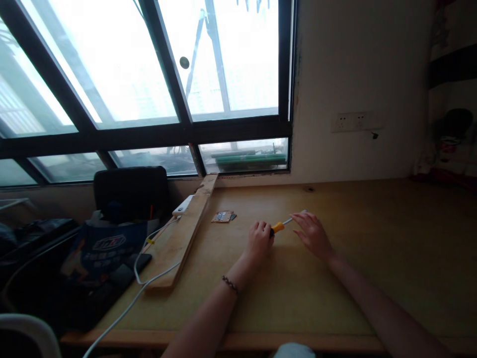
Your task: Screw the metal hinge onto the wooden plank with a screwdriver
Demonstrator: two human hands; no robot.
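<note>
My left hand is closed round the yellow and black handle of a screwdriver above the wooden desk. My right hand is at the screwdriver's metal shaft, fingers extended and lightly touching its tip end. A small metal hinge on a card lies on the desk a little beyond and left of my left hand.
A long wooden plank lies along the desk's left side with a white power adapter and cable on it. A blue bag and a black chair back stand at left. The window and a wall socket are behind.
</note>
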